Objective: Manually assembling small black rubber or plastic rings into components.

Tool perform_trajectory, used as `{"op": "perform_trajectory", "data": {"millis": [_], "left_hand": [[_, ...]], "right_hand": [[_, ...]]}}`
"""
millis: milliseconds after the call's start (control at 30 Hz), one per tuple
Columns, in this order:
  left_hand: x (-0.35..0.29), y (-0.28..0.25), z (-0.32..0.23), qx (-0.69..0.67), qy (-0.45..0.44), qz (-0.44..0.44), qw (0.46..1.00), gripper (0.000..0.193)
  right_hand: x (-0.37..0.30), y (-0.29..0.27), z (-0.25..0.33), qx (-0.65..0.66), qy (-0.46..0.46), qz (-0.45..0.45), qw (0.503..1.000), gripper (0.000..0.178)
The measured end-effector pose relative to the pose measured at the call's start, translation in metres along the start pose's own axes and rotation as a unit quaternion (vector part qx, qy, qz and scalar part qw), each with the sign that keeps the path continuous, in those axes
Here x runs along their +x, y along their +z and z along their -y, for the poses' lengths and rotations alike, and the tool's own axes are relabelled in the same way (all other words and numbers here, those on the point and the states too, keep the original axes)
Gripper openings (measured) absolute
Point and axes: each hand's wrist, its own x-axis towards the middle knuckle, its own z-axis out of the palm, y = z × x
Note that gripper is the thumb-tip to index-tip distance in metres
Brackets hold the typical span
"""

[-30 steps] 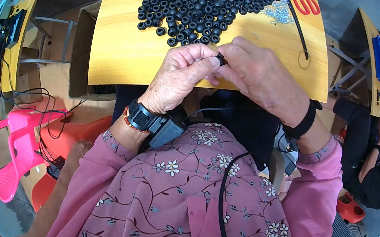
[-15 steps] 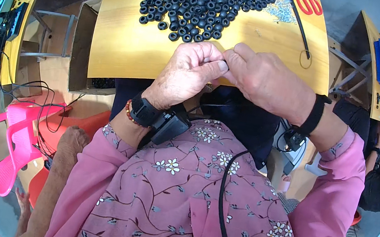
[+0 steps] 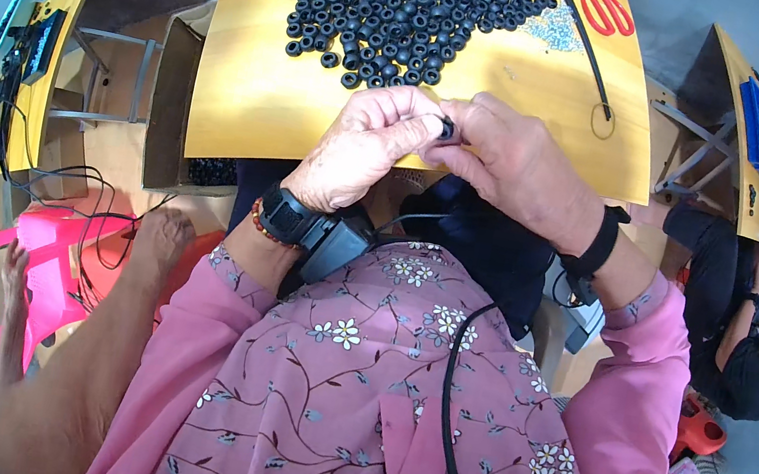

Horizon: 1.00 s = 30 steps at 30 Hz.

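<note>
Over the near part of the yellow table [image 3: 255,108], the left hand [image 3: 365,148] pinches a small black ring [image 3: 446,129] between thumb and fingers. The right hand [image 3: 519,165] meets it from the other side with its fingers curled in; whether that grip closes on the ring or on something tiny is hidden. Judging by its look, the ring is very light, smooth and probably rubbery: a little springy, hard to break, but small enough to slip or roll away. Its outer wall seems the best hold, thumb and forefinger opposite each other, leaving the hole clear. Beyond the hands lies a wide pile of similar rings [image 3: 379,9], with pale small bits [image 3: 556,28], a black cord [image 3: 585,50] and red-handled scissors [image 3: 606,11] to its right.
</note>
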Motion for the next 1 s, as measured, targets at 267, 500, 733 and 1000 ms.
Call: {"op": "perform_trajectory", "data": {"millis": [267, 500, 733, 1000], "left_hand": [[-0.006, 0.005, -0.002, 0.039, 0.053, -0.030, 0.997, 0.010], [-0.009, 0.024, -0.007, 0.089, 0.066, -0.005, 0.994, 0.020], [0.000, 0.031, -0.035, 0.140, 0.167, -0.069, 0.973, 0.019], [0.001, 0.020, -0.063, 0.147, 0.307, -0.251, 0.906, 0.014]], "right_hand": [[-0.013, -0.010, -0.024, 0.075, 0.195, -0.125, 0.970, 0.021], [0.000, -0.017, -0.054, -0.163, 0.148, -0.045, 0.974, 0.018], [0.005, -0.018, -0.055, -0.145, 0.145, 0.013, 0.979, 0.011], [-0.020, -0.023, -0.035, 0.151, 0.279, -0.075, 0.945, 0.007]]}}
